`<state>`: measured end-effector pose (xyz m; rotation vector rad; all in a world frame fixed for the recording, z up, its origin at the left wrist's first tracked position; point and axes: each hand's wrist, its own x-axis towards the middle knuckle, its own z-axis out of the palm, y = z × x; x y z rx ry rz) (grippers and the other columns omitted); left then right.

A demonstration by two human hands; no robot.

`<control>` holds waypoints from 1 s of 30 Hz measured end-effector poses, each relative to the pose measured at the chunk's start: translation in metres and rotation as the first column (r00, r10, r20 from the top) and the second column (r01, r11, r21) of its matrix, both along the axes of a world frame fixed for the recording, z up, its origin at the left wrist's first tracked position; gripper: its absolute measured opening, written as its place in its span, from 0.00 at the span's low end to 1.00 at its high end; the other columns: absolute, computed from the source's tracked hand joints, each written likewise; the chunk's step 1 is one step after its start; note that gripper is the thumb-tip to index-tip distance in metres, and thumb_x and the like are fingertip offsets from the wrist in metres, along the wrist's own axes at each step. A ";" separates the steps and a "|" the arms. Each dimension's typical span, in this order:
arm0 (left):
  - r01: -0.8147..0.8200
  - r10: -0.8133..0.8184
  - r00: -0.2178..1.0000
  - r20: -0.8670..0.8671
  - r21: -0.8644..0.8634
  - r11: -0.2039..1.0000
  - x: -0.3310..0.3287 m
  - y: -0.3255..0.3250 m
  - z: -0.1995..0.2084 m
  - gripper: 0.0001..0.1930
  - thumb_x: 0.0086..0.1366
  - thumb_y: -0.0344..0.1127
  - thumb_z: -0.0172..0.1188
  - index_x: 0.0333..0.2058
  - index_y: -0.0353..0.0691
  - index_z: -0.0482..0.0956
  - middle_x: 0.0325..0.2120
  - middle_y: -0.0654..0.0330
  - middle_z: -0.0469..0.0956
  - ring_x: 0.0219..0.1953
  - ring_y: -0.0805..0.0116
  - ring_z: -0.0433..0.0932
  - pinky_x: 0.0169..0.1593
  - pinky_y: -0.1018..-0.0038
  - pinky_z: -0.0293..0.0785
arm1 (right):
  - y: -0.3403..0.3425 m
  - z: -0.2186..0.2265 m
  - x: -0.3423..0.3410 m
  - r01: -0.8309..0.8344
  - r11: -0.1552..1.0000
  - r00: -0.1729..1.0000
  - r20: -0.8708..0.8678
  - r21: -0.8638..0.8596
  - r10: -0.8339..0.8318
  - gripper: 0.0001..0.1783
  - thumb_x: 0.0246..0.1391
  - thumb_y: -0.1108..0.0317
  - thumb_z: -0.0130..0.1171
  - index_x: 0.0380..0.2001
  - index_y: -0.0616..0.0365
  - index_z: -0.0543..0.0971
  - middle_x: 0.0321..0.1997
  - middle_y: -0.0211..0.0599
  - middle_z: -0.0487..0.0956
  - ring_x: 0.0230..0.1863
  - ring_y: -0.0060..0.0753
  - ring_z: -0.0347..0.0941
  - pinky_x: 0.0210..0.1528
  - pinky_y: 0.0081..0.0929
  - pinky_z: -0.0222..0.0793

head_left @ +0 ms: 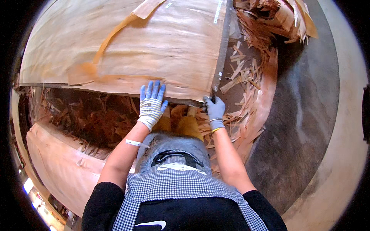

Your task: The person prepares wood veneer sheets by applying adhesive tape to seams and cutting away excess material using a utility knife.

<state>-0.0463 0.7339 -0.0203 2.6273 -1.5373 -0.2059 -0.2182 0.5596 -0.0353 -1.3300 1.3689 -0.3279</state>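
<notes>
A wide stack of pale wood veneer sheets (162, 50) lies in front of me, its near edge facing my apron. My left hand (152, 107), in a striped white glove with blue fingers, rests flat on the top sheet near that edge, fingers spread. At the near right corner of the stack is my right hand (214, 109) in a grey-blue glove. Its fingers are curled closed by a small dark thing, too unclear to name. A narrow orange-brown veneer strip (111, 37) lies across the sheet at left, its lower end blurred.
Broken veneer scraps (246, 73) litter the floor on the right, with a larger scrap heap (281, 17) at the far right. More scraps (96, 119) lie in the gap below the stack. Another pale veneer stack (63, 158) stands at the near left.
</notes>
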 end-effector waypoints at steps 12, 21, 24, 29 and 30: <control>0.012 -0.012 1.000 -0.017 -0.026 1.000 0.007 0.007 -0.004 0.33 0.52 0.47 0.55 0.58 0.50 0.57 0.60 0.52 0.49 0.63 0.51 0.45 0.62 0.53 0.36 | -0.006 0.009 -0.011 -0.117 0.983 0.980 -0.180 -0.140 0.091 0.16 0.47 0.60 0.59 0.21 0.63 0.73 0.12 0.34 0.70 0.13 0.22 0.66 0.17 0.25 0.62; -0.070 0.068 0.998 -0.016 -0.315 0.947 0.014 0.011 -0.025 0.25 0.50 0.38 0.58 0.50 0.47 0.69 0.55 0.58 0.61 0.57 0.54 0.57 0.59 0.56 0.48 | -0.036 0.031 -0.061 -0.411 0.682 0.910 -0.235 -0.605 0.340 0.14 0.50 0.62 0.51 0.38 0.58 0.72 0.36 0.48 0.73 0.38 0.53 0.69 0.42 0.37 0.65; -0.244 0.182 0.967 -0.179 -0.439 0.865 0.017 0.013 -0.037 0.26 0.48 0.37 0.59 0.50 0.46 0.68 0.54 0.57 0.62 0.56 0.55 0.58 0.59 0.58 0.50 | -0.020 0.070 -0.005 -0.634 0.535 0.749 -0.270 -0.558 0.605 0.13 0.48 0.65 0.51 0.38 0.58 0.70 0.35 0.48 0.73 0.37 0.52 0.70 0.39 0.38 0.66; -0.527 0.521 0.848 -0.100 -0.272 0.805 0.010 0.015 -0.031 0.52 0.42 0.55 0.63 0.60 0.35 0.45 0.61 0.51 0.47 0.63 0.57 0.46 0.63 0.59 0.38 | 0.010 0.069 0.074 -0.913 -0.001 0.261 -0.587 -0.408 0.767 0.11 0.48 0.65 0.50 0.35 0.56 0.67 0.30 0.44 0.74 0.30 0.47 0.73 0.29 0.39 0.69; -0.533 0.516 0.845 -0.142 -0.318 0.784 0.011 0.014 -0.031 0.52 0.41 0.55 0.63 0.60 0.36 0.46 0.61 0.51 0.47 0.62 0.57 0.46 0.63 0.60 0.39 | 0.015 0.066 0.089 -0.930 -0.102 0.162 -0.643 -0.352 0.748 0.11 0.48 0.65 0.50 0.36 0.55 0.67 0.30 0.44 0.74 0.30 0.47 0.73 0.28 0.39 0.69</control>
